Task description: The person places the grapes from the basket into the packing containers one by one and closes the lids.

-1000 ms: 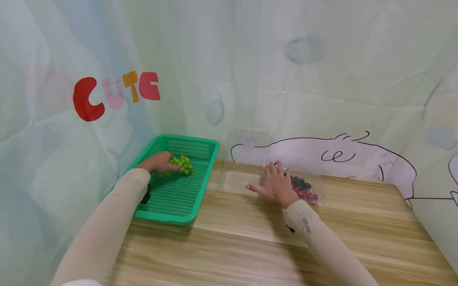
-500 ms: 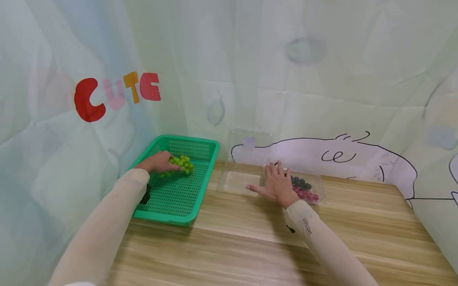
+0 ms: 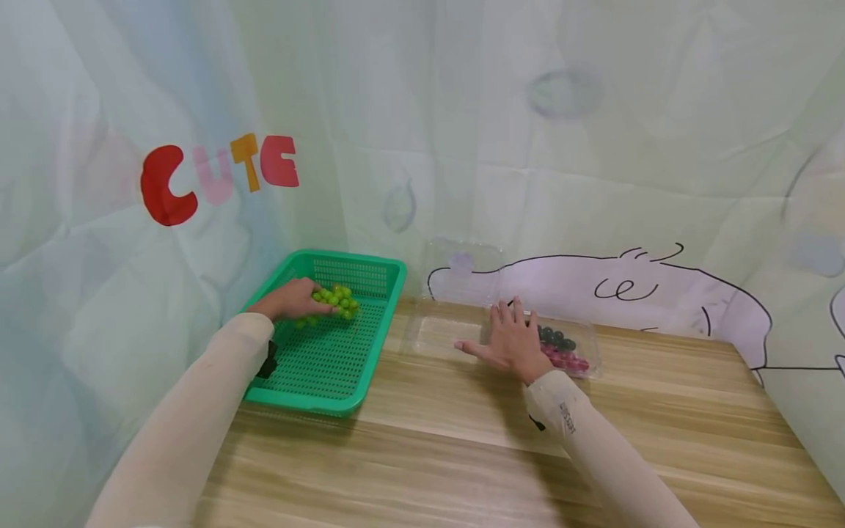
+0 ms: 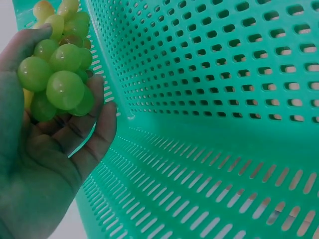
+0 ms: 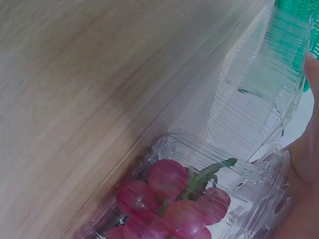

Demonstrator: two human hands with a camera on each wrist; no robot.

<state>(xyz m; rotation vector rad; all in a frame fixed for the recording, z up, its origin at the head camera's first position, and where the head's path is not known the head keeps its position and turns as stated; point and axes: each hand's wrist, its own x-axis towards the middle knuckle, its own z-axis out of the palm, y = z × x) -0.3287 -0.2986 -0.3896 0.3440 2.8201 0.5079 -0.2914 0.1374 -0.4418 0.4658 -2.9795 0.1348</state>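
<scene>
My left hand [image 3: 293, 299] reaches into the green plastic basket [image 3: 346, 405] and holds a bunch of green grapes [image 4: 64, 84], thumb on one side and curled fingers beneath. To the right, my right hand [image 3: 513, 343] lies spread out, fingers straight, over clear plastic boxes. Left of it stands a clear box [image 3: 449, 334] with its lid [image 3: 462, 271] raised against the backdrop. Under and right of that hand, another clear box contains dark grapes [image 3: 557, 339] and red grapes [image 5: 164, 199] with a green stem. My palm hides part of these boxes.
Perforated walls surround the basket's slotted floor. Wooden tabletop [image 3: 422, 469] extends in front of the basket and boxes, and to the right. A printed cloth backdrop [image 3: 462, 147] rises directly behind them and along the left side.
</scene>
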